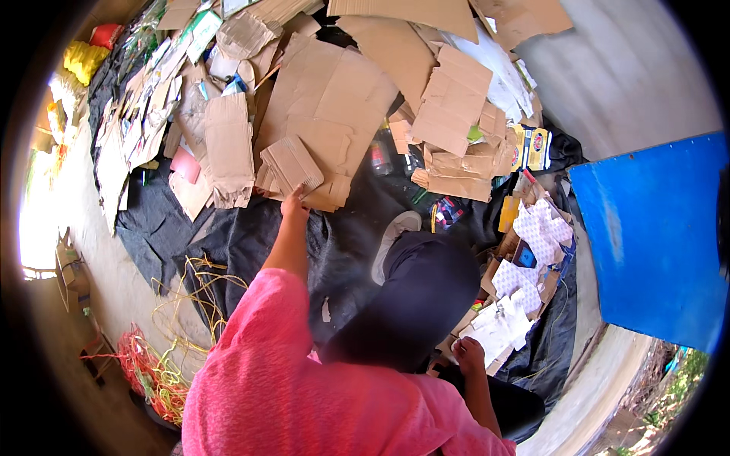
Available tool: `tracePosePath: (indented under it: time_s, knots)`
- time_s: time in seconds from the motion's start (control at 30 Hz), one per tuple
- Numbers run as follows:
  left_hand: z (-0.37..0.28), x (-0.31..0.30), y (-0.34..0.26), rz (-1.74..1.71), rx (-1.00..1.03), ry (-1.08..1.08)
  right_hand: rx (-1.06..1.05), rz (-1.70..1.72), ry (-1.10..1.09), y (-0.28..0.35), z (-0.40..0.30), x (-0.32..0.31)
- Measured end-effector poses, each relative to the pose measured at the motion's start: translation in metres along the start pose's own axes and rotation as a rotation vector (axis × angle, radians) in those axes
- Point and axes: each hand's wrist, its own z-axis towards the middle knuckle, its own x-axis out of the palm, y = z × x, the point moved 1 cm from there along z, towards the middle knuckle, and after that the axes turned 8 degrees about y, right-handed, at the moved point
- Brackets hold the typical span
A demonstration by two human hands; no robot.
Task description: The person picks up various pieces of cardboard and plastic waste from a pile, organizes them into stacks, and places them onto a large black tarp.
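Note:
My left hand (293, 204) reaches forward and grips the near edge of a small piece of corrugated cardboard (292, 162). That piece lies over larger flattened cardboard sheets (331, 85), and a finger rests on its top face. Low on the right, my right hand (471, 354) is curled beside torn white paperboard (499, 328); whether it holds anything is unclear. A narrow folded cardboard strip (229, 145) sits left of the piece under my left hand. Black sheeting (342, 228) spreads beneath the pile and around my shoe (393, 245).
Flattened cartons (142, 114) are heaped at the left. Plastic bottles (381, 157) lie between cardboard pieces. A blue panel (650, 239) stands at the right. Yellow twine (211, 285) and tangled red twine (140, 359) lie at the lower left. A yellow bag (85, 61) is at the far left.

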Motion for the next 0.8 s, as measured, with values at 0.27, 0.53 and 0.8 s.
tracePosePath:
  time_s: [0.27,0.53,0.8]
  knots:
    - [-0.119,0.029,-0.031,0.075,0.195,0.395,-0.205,-0.6,-0.16,0.081,-0.003,-0.029]
    - [-0.361,0.221,-0.081,0.42,0.685,0.862,-0.091,0.794,-0.282,0.187,-0.034,-0.111]
    - [-0.577,0.342,0.031,0.698,0.347,1.567,-0.379,0.908,-0.07,0.207,-0.059,-0.122]
